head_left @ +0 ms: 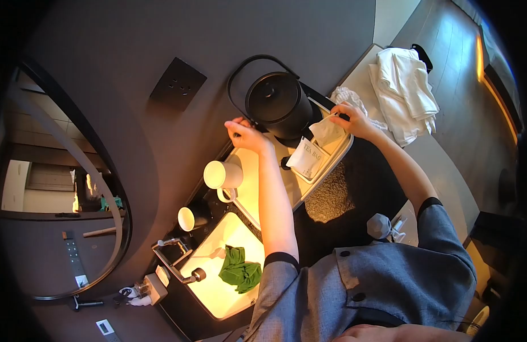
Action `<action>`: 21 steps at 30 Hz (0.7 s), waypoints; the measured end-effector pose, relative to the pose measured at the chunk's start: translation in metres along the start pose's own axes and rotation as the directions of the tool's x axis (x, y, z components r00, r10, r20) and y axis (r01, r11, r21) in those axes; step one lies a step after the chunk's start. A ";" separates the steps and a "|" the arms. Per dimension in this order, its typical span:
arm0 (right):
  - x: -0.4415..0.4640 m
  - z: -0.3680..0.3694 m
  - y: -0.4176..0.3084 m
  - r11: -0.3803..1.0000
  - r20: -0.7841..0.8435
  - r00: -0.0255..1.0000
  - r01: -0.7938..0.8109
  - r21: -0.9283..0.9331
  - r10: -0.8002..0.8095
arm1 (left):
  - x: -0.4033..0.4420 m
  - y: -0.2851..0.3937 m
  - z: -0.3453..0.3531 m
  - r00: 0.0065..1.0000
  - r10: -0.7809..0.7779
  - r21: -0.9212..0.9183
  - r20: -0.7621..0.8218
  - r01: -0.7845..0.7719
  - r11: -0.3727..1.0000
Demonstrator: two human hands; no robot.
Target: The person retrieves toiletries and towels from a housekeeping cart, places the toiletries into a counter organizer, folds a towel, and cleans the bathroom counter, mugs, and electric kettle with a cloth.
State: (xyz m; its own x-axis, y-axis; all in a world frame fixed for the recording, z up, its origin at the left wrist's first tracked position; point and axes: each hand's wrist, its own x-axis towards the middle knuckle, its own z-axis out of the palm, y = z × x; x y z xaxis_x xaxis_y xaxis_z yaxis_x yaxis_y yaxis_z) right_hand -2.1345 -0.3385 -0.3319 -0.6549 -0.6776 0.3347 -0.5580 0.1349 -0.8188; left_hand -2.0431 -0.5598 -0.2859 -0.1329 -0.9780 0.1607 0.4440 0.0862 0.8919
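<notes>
A black lidded bucket [278, 105] with a curved handle stands at the back of a pale tray [246, 196]. My left hand [244, 134] is beside the bucket's left side, its fingers curled; what they hold, if anything, is hidden. At the tray's right end, my right hand [351, 119] pinches the top edge of a white sachet [327, 131]. Next to it a packet marked TEA BAG [307, 159] leans in the tray's compartment. Left of my left forearm, a white cup [222, 175] and a handled mug [226, 195] are on the tray.
A sink [218, 296] with a green cloth [239, 270] and a faucet [183, 271] lies at lower left, near a black cup [194, 218]. Folded white towels [405, 88] are at upper right. A wall socket [178, 84] and mirror [64, 188] are at left.
</notes>
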 end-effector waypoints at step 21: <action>-0.020 0.010 0.049 0.924 0.101 0.971 0.237 -0.300 -0.216 | -0.069 0.029 -0.121 0.918 0.088 0.406 0.386 -0.254 0.878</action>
State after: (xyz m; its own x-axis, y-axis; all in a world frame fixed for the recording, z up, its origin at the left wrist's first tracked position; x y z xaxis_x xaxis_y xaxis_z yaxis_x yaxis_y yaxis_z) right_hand -2.1439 -0.3256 -0.3828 -0.4639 -0.7602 0.4549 -0.8236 0.1811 -0.5375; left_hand -1.9138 -0.5132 -0.3225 -0.4250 -0.8174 0.3888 0.0635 0.4015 0.9136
